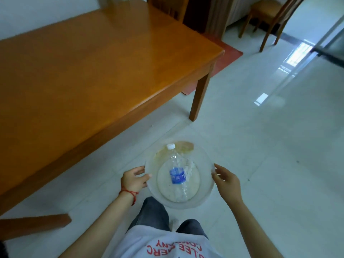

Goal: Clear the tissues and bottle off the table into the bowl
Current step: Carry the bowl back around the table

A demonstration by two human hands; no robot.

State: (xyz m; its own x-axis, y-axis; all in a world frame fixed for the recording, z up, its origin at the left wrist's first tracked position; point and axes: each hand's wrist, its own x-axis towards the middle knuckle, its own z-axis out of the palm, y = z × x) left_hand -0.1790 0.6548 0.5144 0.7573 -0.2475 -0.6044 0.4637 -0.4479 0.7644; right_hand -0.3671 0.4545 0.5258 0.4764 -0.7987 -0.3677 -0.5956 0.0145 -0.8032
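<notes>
So we've got the big orange wooden worktop (89,67) filling the upper left, white tiled floor (260,146) everywhere else, and a wooden chair (268,17) off in the far corner. Down on the floor sits the clear plastic bowl (204,194), just beside the worktop's near edge. Our left hand (134,180) is at its left rim, fingers loosely curled, grip relaxed and not closed around anything; right hand (228,181) touches the right rim, fingers straight. The water bottle (177,174) with its blue label lies inside the bowl, white crumpled tissues (190,167) tucked right beside it.
</notes>
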